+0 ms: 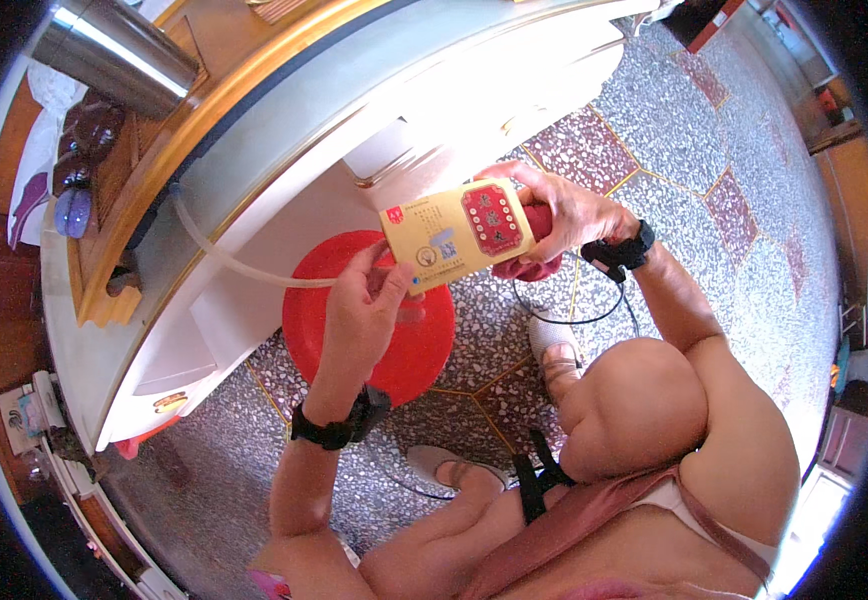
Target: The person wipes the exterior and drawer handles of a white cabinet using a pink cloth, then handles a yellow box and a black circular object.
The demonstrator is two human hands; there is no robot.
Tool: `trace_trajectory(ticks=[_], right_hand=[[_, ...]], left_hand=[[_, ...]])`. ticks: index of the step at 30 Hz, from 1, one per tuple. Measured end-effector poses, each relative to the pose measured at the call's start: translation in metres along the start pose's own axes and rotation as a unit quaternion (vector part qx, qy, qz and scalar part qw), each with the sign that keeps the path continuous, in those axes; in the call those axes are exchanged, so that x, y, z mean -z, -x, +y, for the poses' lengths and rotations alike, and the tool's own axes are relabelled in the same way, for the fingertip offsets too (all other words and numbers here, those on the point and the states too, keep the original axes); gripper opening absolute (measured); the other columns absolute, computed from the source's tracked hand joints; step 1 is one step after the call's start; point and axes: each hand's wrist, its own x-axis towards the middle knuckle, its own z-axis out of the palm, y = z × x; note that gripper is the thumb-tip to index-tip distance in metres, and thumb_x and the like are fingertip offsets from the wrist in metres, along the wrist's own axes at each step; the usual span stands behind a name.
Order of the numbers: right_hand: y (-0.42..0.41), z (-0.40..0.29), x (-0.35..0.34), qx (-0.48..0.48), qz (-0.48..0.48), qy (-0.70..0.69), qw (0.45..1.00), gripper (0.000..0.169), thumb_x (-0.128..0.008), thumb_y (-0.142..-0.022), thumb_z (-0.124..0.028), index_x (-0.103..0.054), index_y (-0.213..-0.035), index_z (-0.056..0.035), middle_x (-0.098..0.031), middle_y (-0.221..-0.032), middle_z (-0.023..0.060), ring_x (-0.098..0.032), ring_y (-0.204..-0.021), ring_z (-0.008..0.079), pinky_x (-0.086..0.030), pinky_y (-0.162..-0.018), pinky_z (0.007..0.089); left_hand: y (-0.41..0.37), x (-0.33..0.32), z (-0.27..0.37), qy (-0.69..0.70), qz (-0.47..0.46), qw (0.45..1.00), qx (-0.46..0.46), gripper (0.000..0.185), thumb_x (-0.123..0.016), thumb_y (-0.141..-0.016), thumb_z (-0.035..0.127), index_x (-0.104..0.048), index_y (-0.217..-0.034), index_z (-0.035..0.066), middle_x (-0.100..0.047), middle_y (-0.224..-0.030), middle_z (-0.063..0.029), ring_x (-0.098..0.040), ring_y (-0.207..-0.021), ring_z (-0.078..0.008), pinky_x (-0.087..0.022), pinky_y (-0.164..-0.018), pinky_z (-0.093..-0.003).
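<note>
A yellow cardboard box with a red panel and printed writing is held between my two hands. My left hand grips its left end, thumb at the lower corner. My right hand holds its right end together with a bunched dark red cloth, which shows behind and below the box. Beneath my left hand, a round red plastic basin or stool is on the floor; which of the two I cannot tell. A translucent hose runs from the table's edge towards my left hand, where its end is hidden.
A curved table with a wooden tea tray spans the upper left. On it are a metal cylinder and a small purple cup. A thin black cable hangs below my right wrist, above the speckled floor.
</note>
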Motion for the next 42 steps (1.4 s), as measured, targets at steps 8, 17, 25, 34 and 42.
trace_trajectory(ticks=[8, 17, 25, 34, 42], right_hand=[[0.015, 0.091, 0.053, -0.105, 0.227, -0.006, 0.968, 0.052, -0.064, -0.095, -0.03, -0.044, -0.134, -0.0023, -0.067, -0.102, 0.0111, -0.065, -0.087, 0.0174, -0.054, -0.076, 0.0305], [-0.04, 0.111, 0.084, -0.218, 0.356, -0.342, 0.842, 0.045, -0.054, -0.099, -0.043, -0.062, -0.112, -0.0008, -0.07, -0.102, 0.01, -0.069, -0.085, 0.021, -0.058, -0.078, 0.0352], [-0.046, 0.148, 0.094, -0.217, 0.367, -0.352, 0.833, 0.039, -0.065, -0.091, -0.037, -0.064, -0.108, -0.0025, -0.068, -0.099, 0.0088, -0.067, -0.081, 0.0198, -0.057, -0.074, 0.0348], [0.01, 0.163, 0.077, -0.168, 0.384, -0.326, 0.847, 0.036, -0.063, -0.092, -0.032, -0.064, -0.11, -0.0009, -0.069, -0.104, 0.0077, -0.067, -0.088, 0.018, -0.055, -0.08, 0.0338], [0.065, 0.14, 0.062, -0.196, 0.372, -0.29, 0.86, 0.039, -0.062, -0.094, -0.03, -0.063, -0.116, 0.0021, -0.069, -0.108, 0.0092, -0.068, -0.091, 0.0172, -0.055, -0.081, 0.0318]], left_hand=[[-0.011, -0.016, 0.005, 0.08, 0.032, 0.996, 0.018, 0.045, -0.054, -0.101, 0.018, -0.044, -0.134, -0.01, -0.069, -0.103, -0.0162, -0.07, -0.083, -0.0169, -0.062, -0.065, -0.0275], [-0.006, -0.011, 0.006, 0.086, 0.06, 0.994, 0.039, 0.038, -0.051, -0.102, 0.02, -0.049, -0.13, -0.007, -0.068, -0.102, -0.0142, -0.069, -0.084, -0.0176, -0.062, -0.067, -0.0285], [-0.004, -0.012, 0.014, 0.093, 0.042, 0.993, 0.051, 0.035, -0.05, -0.103, 0.023, -0.054, -0.124, -0.004, -0.068, -0.104, -0.0135, -0.069, -0.084, -0.0162, -0.062, -0.067, -0.0284], [-0.009, -0.021, 0.004, 0.094, -0.03, 0.993, 0.061, 0.036, -0.049, -0.102, 0.029, -0.058, -0.121, -0.001, -0.069, -0.104, -0.0103, -0.069, -0.083, -0.0156, -0.061, -0.066, -0.0278], [-0.025, -0.027, 0.01, 0.102, -0.031, 0.993, 0.056, 0.036, -0.051, -0.102, 0.03, -0.059, -0.12, 0.0, -0.069, -0.103, -0.0101, -0.069, -0.082, -0.015, -0.059, -0.065, -0.0247]])
